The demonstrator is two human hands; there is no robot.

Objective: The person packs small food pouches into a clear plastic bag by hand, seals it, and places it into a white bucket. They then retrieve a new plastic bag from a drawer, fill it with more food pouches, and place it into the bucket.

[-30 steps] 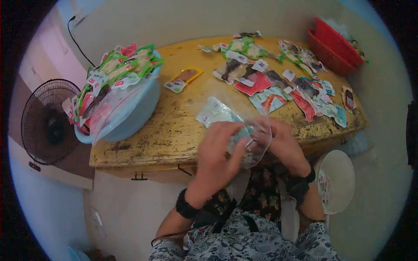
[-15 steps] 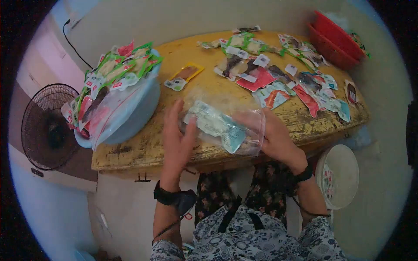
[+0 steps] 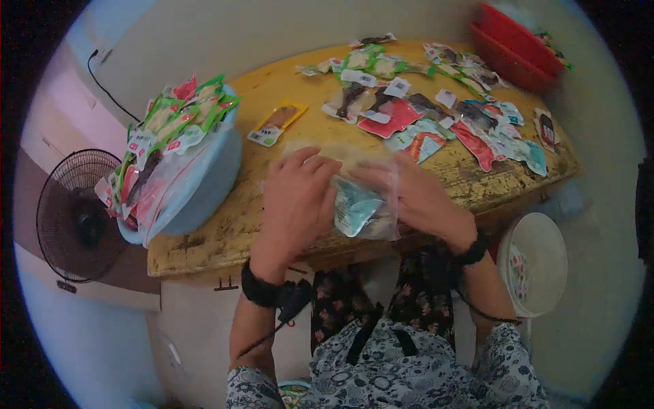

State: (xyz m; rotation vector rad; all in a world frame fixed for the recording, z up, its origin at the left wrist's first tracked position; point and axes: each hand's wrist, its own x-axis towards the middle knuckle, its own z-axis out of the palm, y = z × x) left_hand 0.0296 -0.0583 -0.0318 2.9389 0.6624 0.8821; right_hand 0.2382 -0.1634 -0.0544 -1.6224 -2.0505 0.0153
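Observation:
A clear plastic bag [image 3: 383, 221] lies at the table's front edge, with a teal-and-white snack packet [image 3: 355, 206] inside it. My left hand [image 3: 300, 198] is over the left part of the bag, its fingers curled and closed on the plastic. From the right, my right hand [image 3: 419, 198] reaches to the bag's open end. Its fingertips show through the clear film, gripping the bag; whether they touch the packet is hard to tell. Beyond my left hand lies a yellow-edged packet [image 3: 278, 124] with brown food in it.
A blue basin [image 3: 214, 180] heaped with green and red packets stands at the left, near a black fan [image 3: 85, 218]. Several sealed packets [image 3: 422, 140] spread over the table's right side, beside a phone [image 3: 546, 129]. Red baskets [image 3: 514, 58] sit behind; a white bucket [image 3: 545, 262] stands below right.
My left hand has turned over and closed onto the bag, where its fingers were raised before. The teal packet now shows only its lower end between my hands.

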